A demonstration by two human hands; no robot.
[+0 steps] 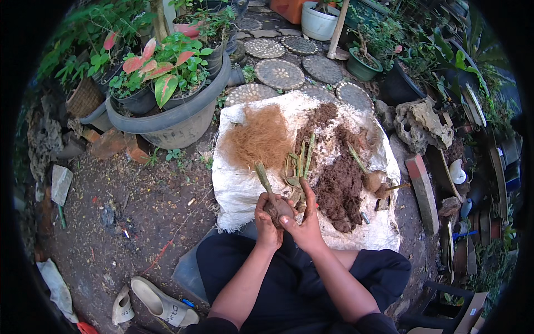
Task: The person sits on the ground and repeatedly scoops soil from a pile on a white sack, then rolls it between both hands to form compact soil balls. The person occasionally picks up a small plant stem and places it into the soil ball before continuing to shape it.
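Note:
My left hand (268, 227) cups a mud-coated ball (279, 211) in front of my lap. Out of its top rises a thick green stem cutting (263, 177), tilted to the left. My right hand (308, 229) has its thumb against the ball, while its fingers stretch up and apart. Beyond the hands, several green cuttings (308, 156) with dried leaves lie on a white woven sack (235, 200). Brown fibre (263, 135) forms a loose heap at the sack's left. Dark, moist soil (340, 194) is piled right of the cuttings. Two brown balls with stems (372, 182) rest near the right edge.
A large grey planter (179, 125) with leafy plants stands at the left, near bricks (110, 142). Round stepping stones (279, 74) lead away behind the sack. Rough rock (421, 125) and a painted block (422, 194) border the right. Slippers (164, 302) lie at lower left.

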